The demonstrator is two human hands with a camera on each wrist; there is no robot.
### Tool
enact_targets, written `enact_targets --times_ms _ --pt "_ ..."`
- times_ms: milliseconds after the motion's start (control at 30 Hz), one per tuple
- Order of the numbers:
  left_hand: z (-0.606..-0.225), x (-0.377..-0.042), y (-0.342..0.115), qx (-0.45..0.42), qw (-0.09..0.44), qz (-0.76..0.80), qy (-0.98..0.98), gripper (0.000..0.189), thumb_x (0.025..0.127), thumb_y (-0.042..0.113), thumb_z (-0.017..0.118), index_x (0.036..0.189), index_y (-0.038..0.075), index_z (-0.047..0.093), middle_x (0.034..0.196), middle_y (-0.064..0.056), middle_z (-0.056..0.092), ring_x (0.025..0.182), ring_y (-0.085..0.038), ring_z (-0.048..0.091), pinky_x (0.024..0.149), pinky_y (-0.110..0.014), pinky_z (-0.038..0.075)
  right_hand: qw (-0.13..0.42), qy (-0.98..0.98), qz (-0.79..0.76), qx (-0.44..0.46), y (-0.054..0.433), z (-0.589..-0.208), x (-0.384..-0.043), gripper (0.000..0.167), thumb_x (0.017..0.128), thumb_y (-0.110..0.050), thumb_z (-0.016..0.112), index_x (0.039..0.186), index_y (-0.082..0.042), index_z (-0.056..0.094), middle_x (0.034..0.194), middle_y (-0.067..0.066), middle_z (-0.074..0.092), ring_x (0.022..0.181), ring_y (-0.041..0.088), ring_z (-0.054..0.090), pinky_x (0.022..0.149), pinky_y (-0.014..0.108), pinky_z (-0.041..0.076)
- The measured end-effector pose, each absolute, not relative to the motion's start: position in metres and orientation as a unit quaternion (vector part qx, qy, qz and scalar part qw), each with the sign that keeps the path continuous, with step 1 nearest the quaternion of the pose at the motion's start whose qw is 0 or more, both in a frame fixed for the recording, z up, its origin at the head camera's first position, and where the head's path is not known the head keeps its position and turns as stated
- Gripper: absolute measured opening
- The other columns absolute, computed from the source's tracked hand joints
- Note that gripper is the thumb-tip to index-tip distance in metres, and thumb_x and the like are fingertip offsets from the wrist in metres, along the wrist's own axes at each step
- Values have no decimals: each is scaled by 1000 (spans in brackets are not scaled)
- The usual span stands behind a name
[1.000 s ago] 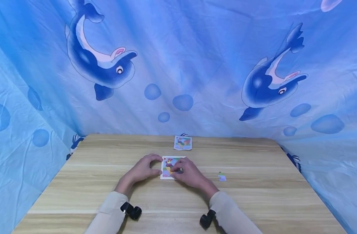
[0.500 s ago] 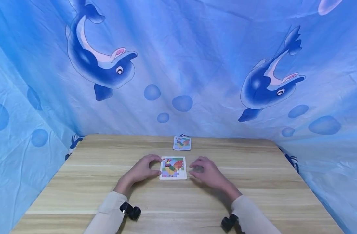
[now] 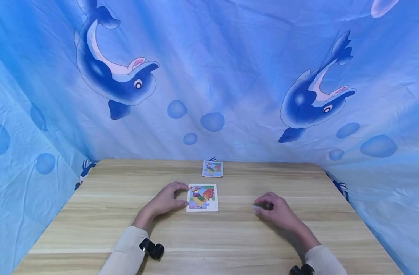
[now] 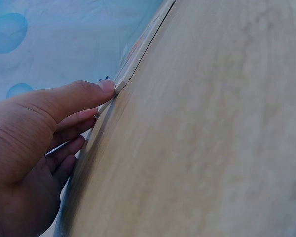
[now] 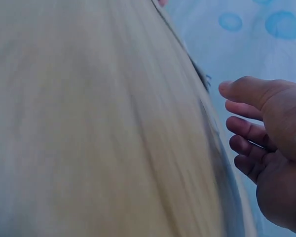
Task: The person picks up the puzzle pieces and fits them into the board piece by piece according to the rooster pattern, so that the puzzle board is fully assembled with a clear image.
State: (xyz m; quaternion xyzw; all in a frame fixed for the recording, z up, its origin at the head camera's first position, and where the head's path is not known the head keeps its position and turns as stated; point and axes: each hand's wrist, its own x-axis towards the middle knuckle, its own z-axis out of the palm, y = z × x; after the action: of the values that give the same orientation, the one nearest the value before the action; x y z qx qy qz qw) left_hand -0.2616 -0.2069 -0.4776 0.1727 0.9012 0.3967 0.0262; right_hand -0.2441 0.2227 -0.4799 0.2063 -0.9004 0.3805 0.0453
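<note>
A square jigsaw puzzle [image 3: 198, 196] with a rooster picture and a white frame lies mid-table; its lower right part shows bare white backing. My left hand [image 3: 166, 198] holds the frame's left edge, forefinger near the upper corner and thumb at the lower one. In the left wrist view the thumb [image 4: 96, 91] presses the frame's corner. Well right of the puzzle, my right hand [image 3: 276, 209] hovers low with thumb and fingers apart. A small puzzle piece [image 3: 256, 209] shows at its fingertips, mostly hidden by them. In the right wrist view the curved fingers [image 5: 246, 128] pinch nothing.
A paper card [image 3: 212, 169] with the same rooster picture lies behind the puzzle, near the table's back edge. Wood-grain table [image 3: 209, 236] extends around both hands. A blue curtain [image 3: 209, 76] printed with dolphins hangs behind it.
My right hand has left the puzzle and moved right to the loose piece. The rooster picture, covered earlier by that hand, now shows. My left hand stays at the frame.
</note>
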Motion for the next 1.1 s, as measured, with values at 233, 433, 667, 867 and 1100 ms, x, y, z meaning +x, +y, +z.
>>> enact_targets --times_ms 233,433,667,867,1100 --pt "-477 -260 -208 170 30 399 900 46 86 21 82 128 8 68 145 -15 59 141 -40 50 122 -60 37 41 -901 380 208 237 -482 -245 24 86 -18 84 109 -15 78 111 0 70 102 14 64 85 21 55" --pt "-477 -261 -208 168 33 399 901 47 86 22 82 129 9 68 146 -14 58 142 -39 49 122 -59 36 35 -907 360 215 240 -484 -247 23 87 -20 83 109 -17 78 111 -1 68 102 15 63 84 21 54" --pt "-476 -262 -208 167 34 401 900 46 87 23 82 129 10 68 145 -13 59 142 -39 49 122 -59 36 34 -907 357 222 240 -486 -249 21 87 -18 83 107 -17 78 111 0 67 101 14 63 80 20 53" --pt "-477 -262 -209 166 31 401 901 46 86 22 83 128 10 68 145 -13 59 142 -39 49 122 -60 36 34 -904 364 221 241 -488 -249 19 87 -20 83 105 -17 78 109 0 67 99 12 61 78 20 52" --pt "-477 -261 -207 167 29 397 902 47 87 22 82 130 10 68 146 -14 58 142 -39 49 122 -59 37 41 -907 360 216 241 -488 -248 19 85 -19 85 103 -19 77 109 -3 67 98 9 61 81 20 54"
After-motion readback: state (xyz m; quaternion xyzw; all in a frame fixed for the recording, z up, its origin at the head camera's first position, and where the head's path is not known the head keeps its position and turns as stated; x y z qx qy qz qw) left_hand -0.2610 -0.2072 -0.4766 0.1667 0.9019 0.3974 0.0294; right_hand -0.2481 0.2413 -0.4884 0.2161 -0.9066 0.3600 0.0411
